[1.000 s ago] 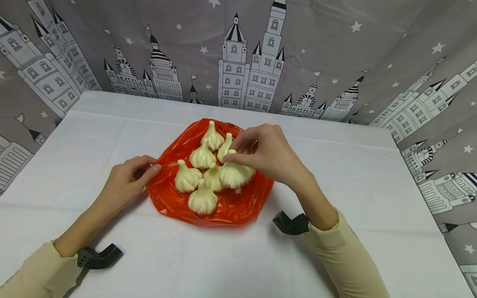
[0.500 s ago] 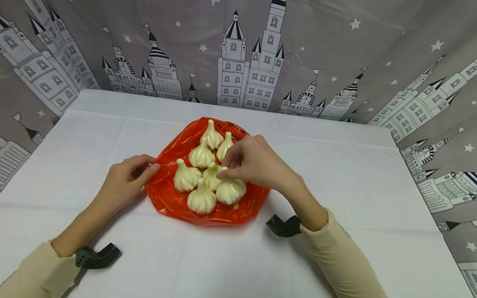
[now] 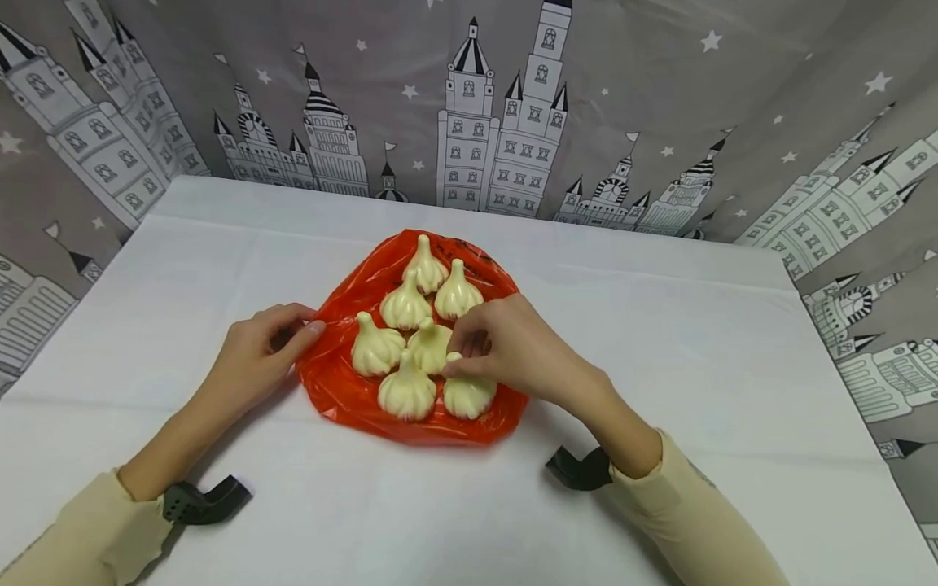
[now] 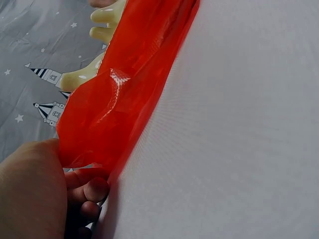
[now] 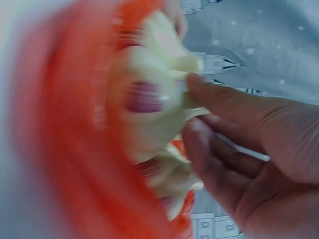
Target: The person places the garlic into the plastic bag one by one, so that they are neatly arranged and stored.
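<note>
A crumpled red plastic bag lies spread on the white table, bearing several pale garlic bulbs with their stems up. My left hand pinches the bag's left edge between thumb and fingers; the left wrist view shows the red film pulled up at the fingertips. Over the bag's right side, my right hand pinches one garlic bulb by its stem. That bulb sits low at the near right of the group, beside another bulb. In the right wrist view the held bulb shows a purple patch.
The white tablecloth extends around the bag on all sides. Behind it hangs a grey curtain printed with castles and stars. Black wrist mounts stick out from both cuffs.
My right hand has brought the pinched garlic bulb down and toward me, onto the near right part of the bag. The left hand keeps its hold on the bag's edge.
</note>
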Available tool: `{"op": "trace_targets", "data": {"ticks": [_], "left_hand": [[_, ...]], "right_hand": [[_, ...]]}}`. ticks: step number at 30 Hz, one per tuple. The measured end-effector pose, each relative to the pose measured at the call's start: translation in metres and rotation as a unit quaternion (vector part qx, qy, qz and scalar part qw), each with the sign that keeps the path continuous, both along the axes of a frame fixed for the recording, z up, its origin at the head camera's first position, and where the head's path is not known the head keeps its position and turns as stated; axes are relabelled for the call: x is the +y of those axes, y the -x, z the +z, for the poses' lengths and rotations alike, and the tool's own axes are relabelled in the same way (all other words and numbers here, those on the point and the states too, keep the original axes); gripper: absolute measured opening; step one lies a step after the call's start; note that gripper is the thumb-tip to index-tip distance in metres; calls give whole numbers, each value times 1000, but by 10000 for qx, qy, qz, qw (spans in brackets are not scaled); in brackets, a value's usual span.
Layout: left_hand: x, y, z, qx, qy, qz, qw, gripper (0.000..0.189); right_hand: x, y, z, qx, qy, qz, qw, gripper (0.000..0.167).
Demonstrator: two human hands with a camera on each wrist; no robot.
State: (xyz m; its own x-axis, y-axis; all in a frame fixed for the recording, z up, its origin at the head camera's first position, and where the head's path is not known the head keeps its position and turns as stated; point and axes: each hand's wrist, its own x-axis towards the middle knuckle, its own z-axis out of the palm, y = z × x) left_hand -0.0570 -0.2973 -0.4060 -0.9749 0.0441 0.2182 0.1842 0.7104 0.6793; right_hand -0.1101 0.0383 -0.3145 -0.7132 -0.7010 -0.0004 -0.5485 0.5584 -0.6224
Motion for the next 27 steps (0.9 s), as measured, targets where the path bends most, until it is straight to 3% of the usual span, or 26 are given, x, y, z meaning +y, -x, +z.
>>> {"op": "trace_targets", "data": {"ticks": [8,16,22,27], "left_hand": [[-1,-1,2,-46,64,44,10000,24],[-1,-1,2,-92,20,27,10000,25],[1,-1,2,-84,22,17,10000,25],[2,-2,3,-70,35,21,10000,25]], "right_hand": [[13,-9,-18,360,640,-129,9972,15],[16,-14,-20,719,769,-165,9943,17],[32,-23,-21,1004,1032,-819,9862,13],[56,-27,-29,1473,1439,-1509,9669,15]]}}
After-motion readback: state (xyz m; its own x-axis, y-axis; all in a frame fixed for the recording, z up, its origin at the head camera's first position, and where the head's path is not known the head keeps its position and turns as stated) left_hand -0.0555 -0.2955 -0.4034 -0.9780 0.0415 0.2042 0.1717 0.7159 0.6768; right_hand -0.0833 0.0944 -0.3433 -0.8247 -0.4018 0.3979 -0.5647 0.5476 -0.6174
